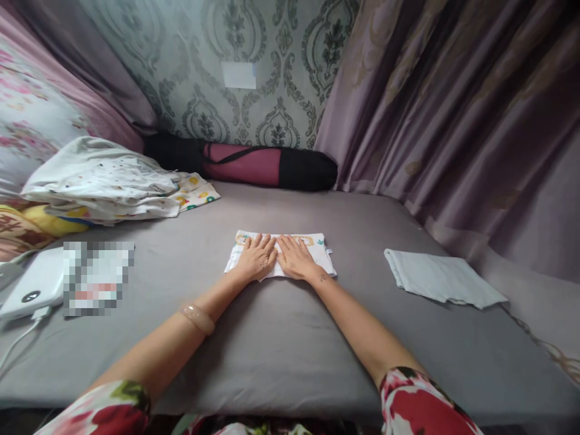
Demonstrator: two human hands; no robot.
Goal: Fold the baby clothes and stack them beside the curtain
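Observation:
A small folded white cloth with coloured prints (318, 249) lies flat on the grey bed sheet (281, 338) in the middle of the view. My left hand (256, 258) and my right hand (295, 258) rest side by side on top of it, palms down, fingers stretched out flat and close together. Neither hand grips anything. A pale bangle (197, 318) sits on my left forearm.
A folded plain white cloth (441, 278) lies to the right. A heap of white printed cloths (109, 181) is piled at the back left. A dark rolled bag (254, 163) lies along the wall. A white power bank (34, 290) with a cable lies at the left edge. Curtains hang on the right.

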